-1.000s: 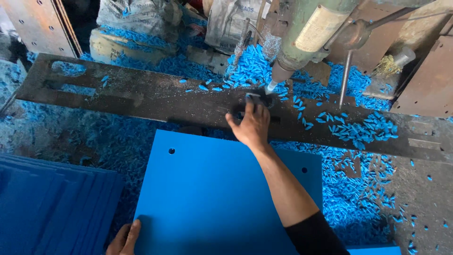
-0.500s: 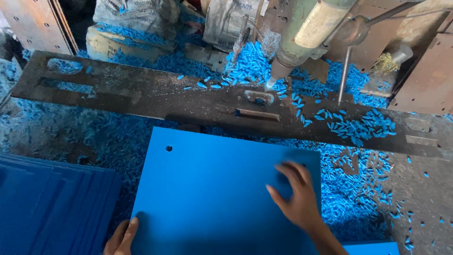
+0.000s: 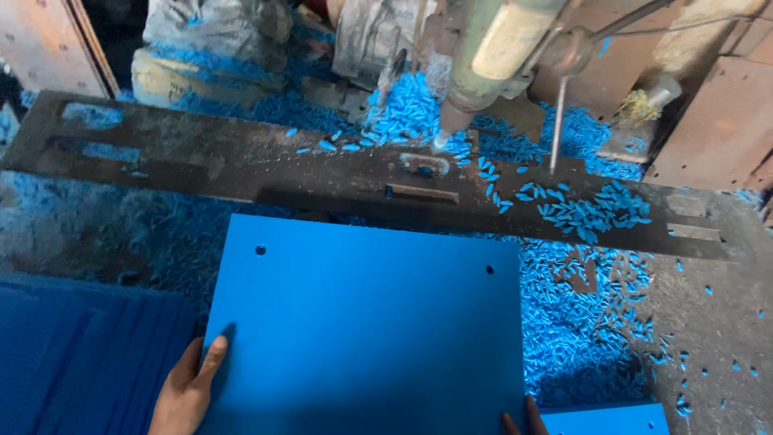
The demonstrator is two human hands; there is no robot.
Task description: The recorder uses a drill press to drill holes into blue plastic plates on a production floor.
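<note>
A large blue plastic sheet (image 3: pixel 362 322) with a small hole near each far corner lies flat in front of me. My left hand (image 3: pixel 187 391) grips its near left edge, thumb on top. Only the fingertips of my right hand (image 3: pixel 523 419) show at the sheet's near right corner, touching its edge. Beyond the sheet runs a dark metal bar (image 3: pixel 322 169) with slots and a small bracket. The drill spindle (image 3: pixel 475 64) hangs above that bar.
Blue plastic shavings (image 3: pixel 596 322) cover the bench right of the sheet and behind the bar. A stack of blue sheets (image 3: pixel 80 354) sits at the lower left. Another blue piece (image 3: pixel 604 420) lies at the bottom right. Rusty metal plates (image 3: pixel 708 129) stand at the right.
My right hand left the bracket on the metal bar, drew back across the sheet and now sits at its near right corner. The sheet looks larger and closer in view.
</note>
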